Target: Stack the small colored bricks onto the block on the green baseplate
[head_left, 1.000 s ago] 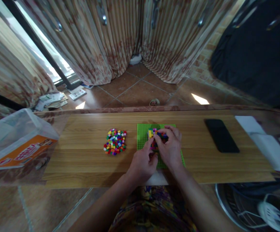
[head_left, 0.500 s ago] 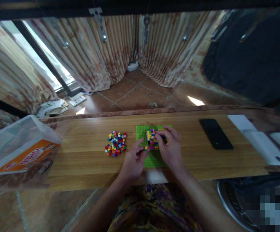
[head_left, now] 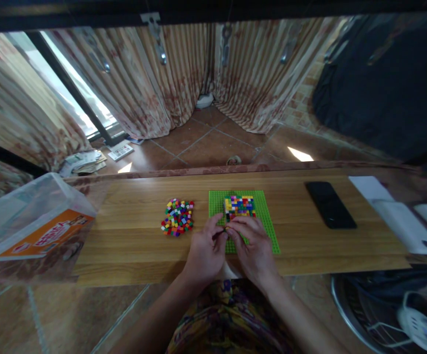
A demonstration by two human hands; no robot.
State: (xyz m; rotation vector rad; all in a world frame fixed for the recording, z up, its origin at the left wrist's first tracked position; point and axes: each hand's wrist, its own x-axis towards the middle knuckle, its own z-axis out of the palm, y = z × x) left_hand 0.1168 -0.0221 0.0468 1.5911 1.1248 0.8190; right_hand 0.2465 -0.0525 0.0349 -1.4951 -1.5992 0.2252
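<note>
A green baseplate (head_left: 270,236) lies on the wooden board, bearing a block of multicoloured toy bricks (head_left: 241,202). Just in front of that block the fingertips of both hands come together. My left hand (head_left: 205,250) is closed in a pinch at a tiny yellow brick (head_left: 227,228), which is mostly covered by fingers. From the other side my right hand (head_left: 253,246) pinches at the same brick, its fingers over the near part of the baseplate. Left of the plate is a loose pile of small coloured bricks (head_left: 178,218), apart from both hands.
A black phone (head_left: 330,204) rests on the wooden board (head_left: 132,226) to the right, with white objects (head_left: 407,226) at that end. A clear plastic box with an orange label (head_left: 47,233) stands at the left. Below right sits a metal-rimmed basin (head_left: 346,312).
My right hand has left the top of the brick block and come down and left to meet my left fingertips at the yellow brick. More of the block now shows.
</note>
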